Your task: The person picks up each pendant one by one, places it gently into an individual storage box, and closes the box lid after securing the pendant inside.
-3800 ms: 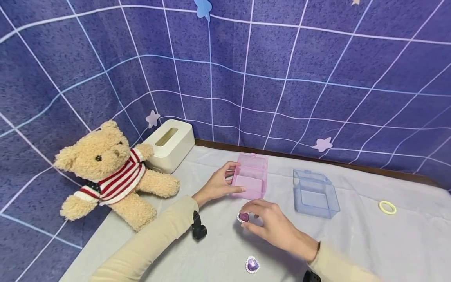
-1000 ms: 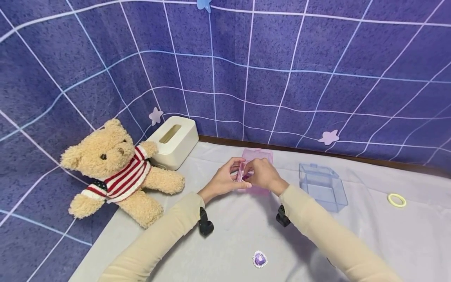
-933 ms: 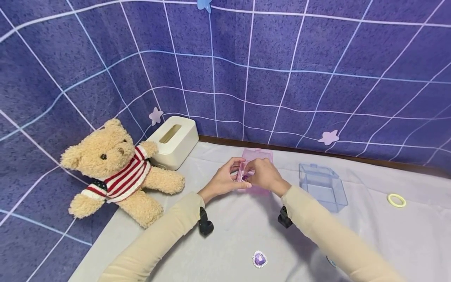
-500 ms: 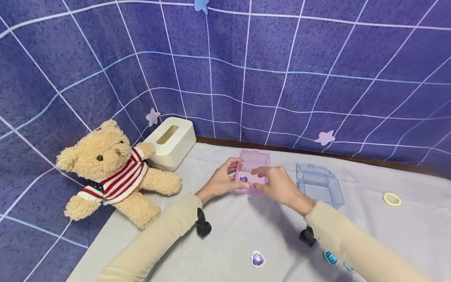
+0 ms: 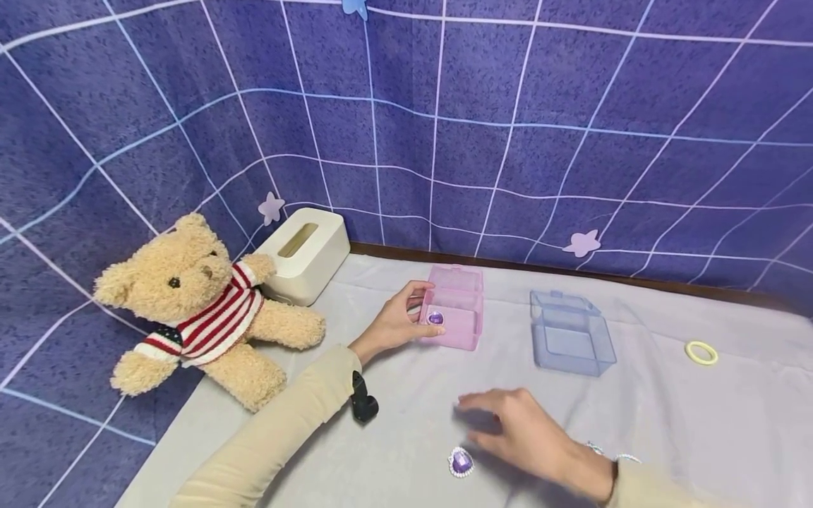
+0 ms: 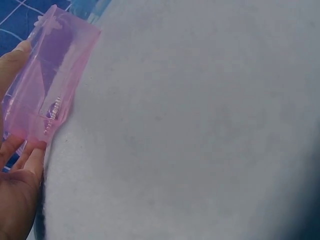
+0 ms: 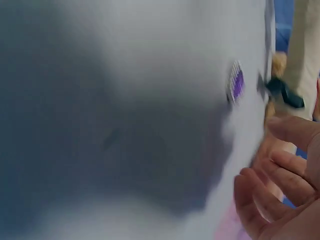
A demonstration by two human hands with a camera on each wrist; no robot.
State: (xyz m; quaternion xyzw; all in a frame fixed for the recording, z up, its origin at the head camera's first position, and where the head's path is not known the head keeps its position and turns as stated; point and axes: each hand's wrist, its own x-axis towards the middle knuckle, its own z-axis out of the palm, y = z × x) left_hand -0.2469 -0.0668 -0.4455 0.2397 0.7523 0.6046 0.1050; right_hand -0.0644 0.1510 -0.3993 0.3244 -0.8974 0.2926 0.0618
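Note:
My left hand [image 5: 394, 321] grips the left side of a small pink see-through plastic box [image 5: 468, 326], its lid tipped back. Inside, at the left, lies a purple gem [image 5: 435, 318] with a pale beaded rim. The left wrist view shows thumb and fingers at opposite sides of the box [image 6: 62, 65]. Over the cloth my right hand [image 5: 532, 439] hovers, fingers apart and holding nothing. Just left of it, a purple heart-shaped gem [image 5: 461, 463] edged with white beads lies on the cloth, seen too in the right wrist view as a purple gem [image 7: 237, 84].
A blue see-through box [image 5: 571, 347] with raised lid stands right of the pink one. Farther right lies a yellow ring [image 5: 701, 353]. A teddy bear [image 5: 209, 310] and white tissue box [image 5: 308, 264] sit at left. Beaded rims [image 5: 627, 458] show partly behind my right wrist.
A purple gem went from my right hand into the pink box and was let go. My right hand then drew back toward the front. My left hand stays on the box.

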